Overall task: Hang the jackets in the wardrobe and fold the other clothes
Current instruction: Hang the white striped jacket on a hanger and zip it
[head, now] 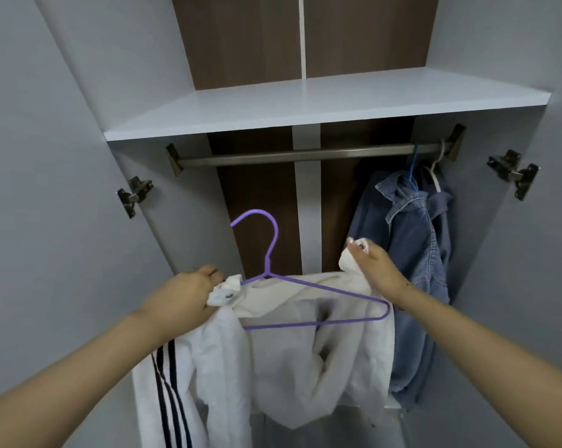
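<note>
A white jacket (305, 360) with black stripes on one sleeve hangs open in front of the wardrobe. A purple wire hanger (315, 289) lies across its collar, hook up, below the metal rail (305, 154). My left hand (186, 295) grips the jacket's left collar edge beside the hanger's shoulder. My right hand (373, 268) pinches the jacket's right collar edge, held a little higher. Two denim jackets (415, 260) hang on hangers at the rail's right end.
A white shelf (305, 105) runs above the rail. The wardrobe doors stand open, with metal hinges at left (134, 195) and right (512, 173). The left and middle stretch of the rail carries no hanger.
</note>
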The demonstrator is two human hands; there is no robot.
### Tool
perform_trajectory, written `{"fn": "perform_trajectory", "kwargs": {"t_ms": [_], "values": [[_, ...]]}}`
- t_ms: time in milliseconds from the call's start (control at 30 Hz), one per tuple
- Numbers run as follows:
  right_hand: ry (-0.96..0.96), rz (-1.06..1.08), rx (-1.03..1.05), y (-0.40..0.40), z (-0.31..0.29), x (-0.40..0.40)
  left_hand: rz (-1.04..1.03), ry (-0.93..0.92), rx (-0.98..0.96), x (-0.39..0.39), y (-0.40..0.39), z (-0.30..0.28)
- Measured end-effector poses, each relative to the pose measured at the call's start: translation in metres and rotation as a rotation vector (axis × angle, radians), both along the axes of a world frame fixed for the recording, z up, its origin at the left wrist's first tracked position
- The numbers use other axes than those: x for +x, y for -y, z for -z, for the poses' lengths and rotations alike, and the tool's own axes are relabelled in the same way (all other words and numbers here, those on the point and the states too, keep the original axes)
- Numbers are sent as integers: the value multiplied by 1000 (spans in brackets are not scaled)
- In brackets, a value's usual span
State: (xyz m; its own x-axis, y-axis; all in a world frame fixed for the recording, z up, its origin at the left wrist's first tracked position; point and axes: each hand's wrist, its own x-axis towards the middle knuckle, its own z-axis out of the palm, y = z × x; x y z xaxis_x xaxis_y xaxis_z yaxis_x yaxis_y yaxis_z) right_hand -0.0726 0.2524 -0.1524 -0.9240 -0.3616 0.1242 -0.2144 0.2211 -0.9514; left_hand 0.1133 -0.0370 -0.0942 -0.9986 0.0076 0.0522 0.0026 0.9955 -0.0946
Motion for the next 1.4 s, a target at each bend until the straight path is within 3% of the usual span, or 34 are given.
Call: {"fn": "perform_trajectory", "kwargs": {"t_ms": [133,267,367,433,533,633,733,800,1000,1100,1267,1333,1400], "values": [[194,-463,373,-21,10,3,-10,84,128,-6,4,12],[726,-776,431,-48,13,-6,109,201,267,-3,7,13],[835,-944,625,-61,15,-16,139,264,288,-3,3,12],[758,-981,865,-59,19,-13,163,262,297,-6,-4,14],[372,-794,1157,-54,28,-8,177,271,245,-12,-11,20],[124,-544,1045,-57,36,-15,162,288,81,-16,-18,31],[36,-358,860,-66,36,-23,135,330,-113,-16,-27,44],[-47,-274,812,-72,35,-27,128,240,-210,-16,-32,49],[-454,-46,1201,-70,45,-23,-86,31,-263,-29,-62,52],[-462,28,1308,-61,42,-17,-214,55,-359,-37,-72,51],[-335,-2,1359,-55,46,-7,-323,59,-301,-42,-80,48],[-232,-123,1305,-56,53,-4,-323,38,-241,-41,-78,46],[-85,-183,1100,-58,64,3,-319,11,-176,-38,-73,45]]}}
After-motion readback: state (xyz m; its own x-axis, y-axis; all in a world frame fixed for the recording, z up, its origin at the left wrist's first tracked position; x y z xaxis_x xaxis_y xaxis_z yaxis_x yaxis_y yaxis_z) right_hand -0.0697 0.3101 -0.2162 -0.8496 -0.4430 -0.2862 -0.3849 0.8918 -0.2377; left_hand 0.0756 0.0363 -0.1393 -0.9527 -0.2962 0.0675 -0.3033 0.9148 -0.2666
